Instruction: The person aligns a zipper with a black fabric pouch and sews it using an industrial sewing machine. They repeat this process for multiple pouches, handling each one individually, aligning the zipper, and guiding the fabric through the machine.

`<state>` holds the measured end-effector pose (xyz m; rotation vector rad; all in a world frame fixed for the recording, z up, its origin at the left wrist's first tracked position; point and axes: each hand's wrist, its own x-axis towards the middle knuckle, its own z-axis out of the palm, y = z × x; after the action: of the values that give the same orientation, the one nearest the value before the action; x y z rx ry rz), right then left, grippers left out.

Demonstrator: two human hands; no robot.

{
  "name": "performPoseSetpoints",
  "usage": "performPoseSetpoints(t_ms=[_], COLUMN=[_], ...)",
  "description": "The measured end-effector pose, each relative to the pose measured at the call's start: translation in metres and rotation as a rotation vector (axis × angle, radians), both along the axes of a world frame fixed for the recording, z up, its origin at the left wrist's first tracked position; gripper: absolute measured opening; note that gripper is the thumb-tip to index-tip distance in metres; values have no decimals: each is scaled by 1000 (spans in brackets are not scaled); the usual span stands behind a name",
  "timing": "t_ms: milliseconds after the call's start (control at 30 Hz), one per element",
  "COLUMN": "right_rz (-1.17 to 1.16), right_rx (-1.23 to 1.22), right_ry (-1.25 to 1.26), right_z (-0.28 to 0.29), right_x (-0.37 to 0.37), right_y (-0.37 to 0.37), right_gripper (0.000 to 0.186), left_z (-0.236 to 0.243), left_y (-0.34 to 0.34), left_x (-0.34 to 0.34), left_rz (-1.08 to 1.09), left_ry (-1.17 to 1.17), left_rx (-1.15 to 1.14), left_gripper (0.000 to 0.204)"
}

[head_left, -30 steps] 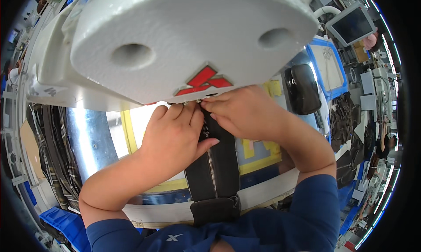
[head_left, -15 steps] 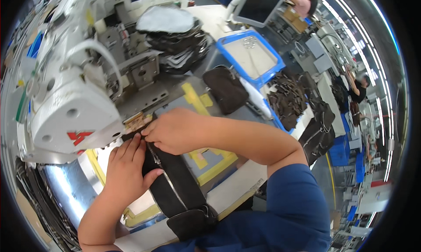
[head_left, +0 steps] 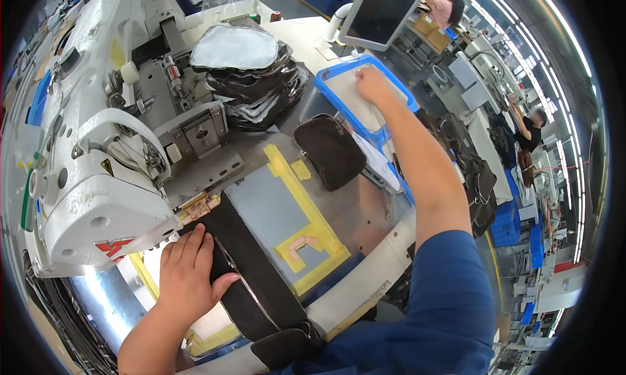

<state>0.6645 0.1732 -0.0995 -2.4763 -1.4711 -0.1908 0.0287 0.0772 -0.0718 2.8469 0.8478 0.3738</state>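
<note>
A long black fabric piece (head_left: pixel 267 261) with a silver zipper (head_left: pixel 256 299) lies lengthwise before me, its far end by the sewing machine head (head_left: pixel 104 212). My left hand (head_left: pixel 186 267) rests on its left edge, fingers stretched out and thumb spread towards the zipper. At the near end the piece meets a black zipped pouch part (head_left: pixel 287 349). My right hand (head_left: pixel 373 86) is inside a blue-rimmed tray (head_left: pixel 324 91) with a pale bottom, at the back right. Its fingers are bent together; whatever is between them is hidden.
Yellow tape (head_left: pixel 326 235) frames a grey plate (head_left: pixel 270 202) beside the fabric. A black pouch (head_left: pixel 329 152) lies behind it. Further back stand a stack of black pieces (head_left: pixel 248 94) topped by a white one (head_left: pixel 235 47), and a monitor (head_left: pixel 381 13). Other people work at the far right.
My right hand has left the fabric's far end and reached back right into the blue tray, where small metal rings lay. My left hand stays on the fabric.
</note>
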Motion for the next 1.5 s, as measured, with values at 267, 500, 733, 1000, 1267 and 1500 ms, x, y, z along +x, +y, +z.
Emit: performPoseSetpoints(t_ms=[267,500,733,1000,1267,1500], right_rz=[-36,142,229,805,1113,1211], right_rx=[-183,-435,100,-296,-48,0], right_ry=[-244,-594,135,953,684,563], right_z=[8,15,66,101,58,44], right_x=[-3,-6,-132,-347,-385,-385], right_y=[8,20,-3,-82,-83,-85], right_gripper=[32,28,16,15,8,16], left_z=[5,5,5,2,3,5], left_y=[-3,-2,-8,-6,-4,-6], left_x=[-3,-3,-6,-7,-10,-9], left_rz=[19,-37,-102,-65,-34,-29], left_ry=[-16,-108,-137,-131,-115,-85], left_rx=[-1,41,39,3,-70,-66], left_gripper=[82,69,54,62,67,71])
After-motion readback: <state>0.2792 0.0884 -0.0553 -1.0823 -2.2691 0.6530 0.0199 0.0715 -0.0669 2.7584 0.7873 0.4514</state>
